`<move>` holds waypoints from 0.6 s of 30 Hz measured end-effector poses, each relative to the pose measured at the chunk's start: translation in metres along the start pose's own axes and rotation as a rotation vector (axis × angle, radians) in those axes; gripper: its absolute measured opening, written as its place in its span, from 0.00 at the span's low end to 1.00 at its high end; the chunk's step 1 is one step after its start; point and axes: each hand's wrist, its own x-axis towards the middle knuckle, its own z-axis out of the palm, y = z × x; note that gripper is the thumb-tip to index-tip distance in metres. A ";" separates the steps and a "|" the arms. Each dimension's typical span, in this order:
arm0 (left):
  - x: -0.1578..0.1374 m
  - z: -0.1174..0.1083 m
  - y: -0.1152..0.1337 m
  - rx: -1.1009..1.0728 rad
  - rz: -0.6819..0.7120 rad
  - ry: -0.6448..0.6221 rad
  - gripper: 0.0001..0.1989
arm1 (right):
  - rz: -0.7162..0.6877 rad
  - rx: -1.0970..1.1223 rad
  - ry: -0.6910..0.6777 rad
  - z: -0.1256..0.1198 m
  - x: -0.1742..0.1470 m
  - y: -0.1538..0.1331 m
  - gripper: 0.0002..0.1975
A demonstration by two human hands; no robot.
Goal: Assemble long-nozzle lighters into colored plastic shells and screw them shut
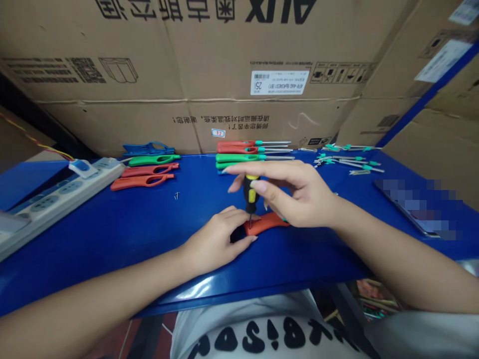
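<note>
An orange lighter handle (267,224) lies on the blue table in front of me. My left hand (219,238) is closed around its left end, thumb on the near side and fingers on the far side. In my right hand (295,192) is a black and yellow screwdriver (251,195), held upright with its tip down on the handle's left end. The index finger stretches over the screwdriver's top and the thumb presses its side. My right hand hides the handle's right end. A few small screws (177,195) lie to the left.
Loose lighter shells (144,182) lie at the back left beside a white power strip (71,187). Lighters with metal tubes (239,149) lie at the back middle. Tubes with green parts (355,162) and a phone (407,209) are on the right. Cardboard (209,75) stands behind.
</note>
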 end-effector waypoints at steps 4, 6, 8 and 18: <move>0.000 0.000 -0.001 -0.017 0.004 0.000 0.13 | -0.078 -0.241 0.130 0.001 0.000 0.003 0.13; 0.000 -0.001 -0.001 -0.029 0.008 0.002 0.12 | -0.064 -0.281 0.146 0.001 -0.001 0.004 0.13; 0.000 -0.001 0.000 -0.037 -0.001 0.000 0.11 | 0.026 -0.116 0.086 0.000 0.000 0.004 0.13; 0.001 0.001 0.000 -0.026 -0.022 0.018 0.12 | -0.056 -0.200 0.118 0.003 -0.001 -0.004 0.12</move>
